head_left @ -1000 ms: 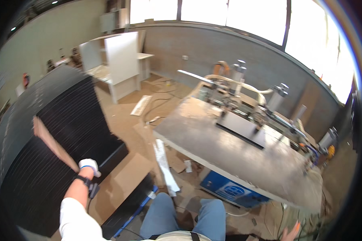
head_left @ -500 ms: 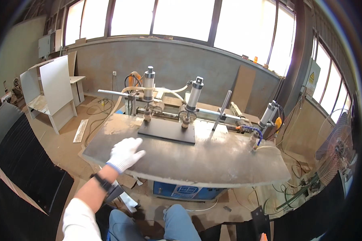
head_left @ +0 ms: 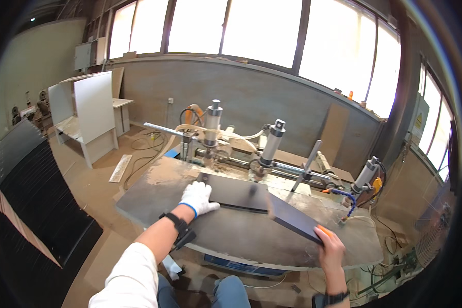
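Head view: our gloved left hand (head_left: 196, 199) lies at the left end of the flat board (head_left: 236, 194), thumb apart from the fingers; whether it grips, we cannot tell. Our bare right hand (head_left: 332, 248) is clamped on the near right end of a tilted board (head_left: 296, 217), whose far end comes up to the flat board's right end; we cannot tell if they touch. Held by one end only, the tilted board could swing or dip, and its corner could chip its neighbour or knock it askew. Both boards are at the table (head_left: 228, 236), the flat one lying on it. Two cylinders, left (head_left: 213, 123) and right (head_left: 272, 146), stand at its back edge; if they pressed down now, our left fingers could be pinched. Sawdust (head_left: 164, 172), if caught underneath, could make a board sit unevenly. Farther right, a swinging board could snag the blue hose (head_left: 350, 200).
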